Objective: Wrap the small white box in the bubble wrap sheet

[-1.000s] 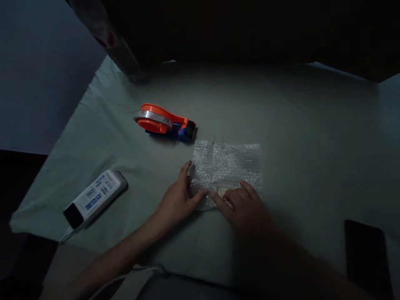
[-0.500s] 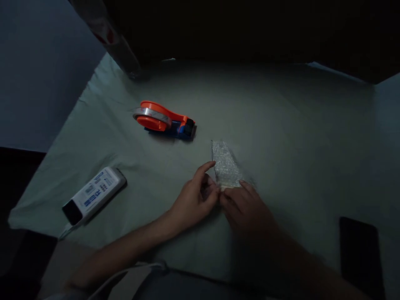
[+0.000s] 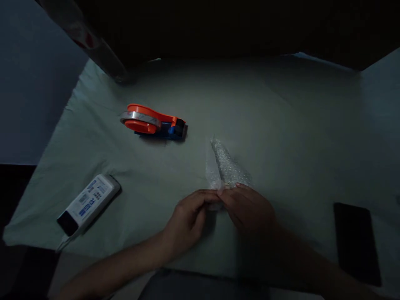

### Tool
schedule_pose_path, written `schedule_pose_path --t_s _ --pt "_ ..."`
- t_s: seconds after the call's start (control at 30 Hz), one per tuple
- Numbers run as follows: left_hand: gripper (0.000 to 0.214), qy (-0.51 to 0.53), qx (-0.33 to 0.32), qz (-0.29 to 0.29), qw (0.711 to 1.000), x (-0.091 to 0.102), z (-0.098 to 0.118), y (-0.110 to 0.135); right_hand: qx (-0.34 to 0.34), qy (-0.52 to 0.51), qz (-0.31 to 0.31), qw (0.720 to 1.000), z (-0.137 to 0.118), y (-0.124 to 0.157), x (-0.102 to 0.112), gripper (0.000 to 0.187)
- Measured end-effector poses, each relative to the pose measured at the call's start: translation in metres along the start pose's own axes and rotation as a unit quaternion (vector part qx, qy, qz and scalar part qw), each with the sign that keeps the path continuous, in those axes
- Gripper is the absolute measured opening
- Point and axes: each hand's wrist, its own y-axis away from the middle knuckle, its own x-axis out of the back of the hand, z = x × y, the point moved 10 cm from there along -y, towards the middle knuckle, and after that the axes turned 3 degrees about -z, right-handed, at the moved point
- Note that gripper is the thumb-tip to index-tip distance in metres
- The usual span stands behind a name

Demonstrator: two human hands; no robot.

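Note:
A small piece of bubble wrap (image 3: pixel 229 164) lies on the cloth in front of me, with a fold running down it and a thin flap spread to its left. My left hand (image 3: pixel 187 218) is closed at the wrap's lower left edge, fingers stretched toward the other hand and the thumb below. Close beside it, my right hand (image 3: pixel 251 208) is closed on the wrap's lower edge, fingertips on top. The fingertips of both hands nearly meet. A narrow pale strip shows at the wrap's lower edge; what it is I cannot tell in this dim light.
An orange and blue tape dispenser (image 3: pixel 156 123) stands up and left of the wrap. A white box-shaped device (image 3: pixel 89 204) with a cable lies left. At right is a dark phone-like slab (image 3: pixel 357 243). A dark upright panel (image 3: pixel 234 29) spans the back of the cloth (image 3: pixel 296 137).
The wrap's left side has opened out into a flap. My left hand has moved down, its index finger off the wrap's upper left edge. The whole view has shifted slightly.

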Motion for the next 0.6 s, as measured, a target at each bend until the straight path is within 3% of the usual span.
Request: schedule_pose_path --t_s 0.1,0.2,0.37,0.6 --pt "0.024 -0.075 -0.038 0.016 0.996 -0.007 0.003 -0.002 0.011 0.013 0.025 1.000 -0.002 -0.001 0.004 0.026" --pt "0.017 -0.157 -0.098 -0.009 0.983 -0.017 0.010 -0.001 0.021 0.026 0.062 0.998 -0.004 -0.001 0.010 0.022" --pt "0.021 -0.283 -0.259 -0.065 0.921 -0.034 0.023 0.009 0.025 0.040 0.070 0.996 -0.007 0.002 0.009 0.023" --pt "0.016 -0.328 -0.339 -0.033 0.881 -0.024 0.014 0.009 0.004 0.026 0.051 0.998 -0.004 -0.005 0.011 0.021"
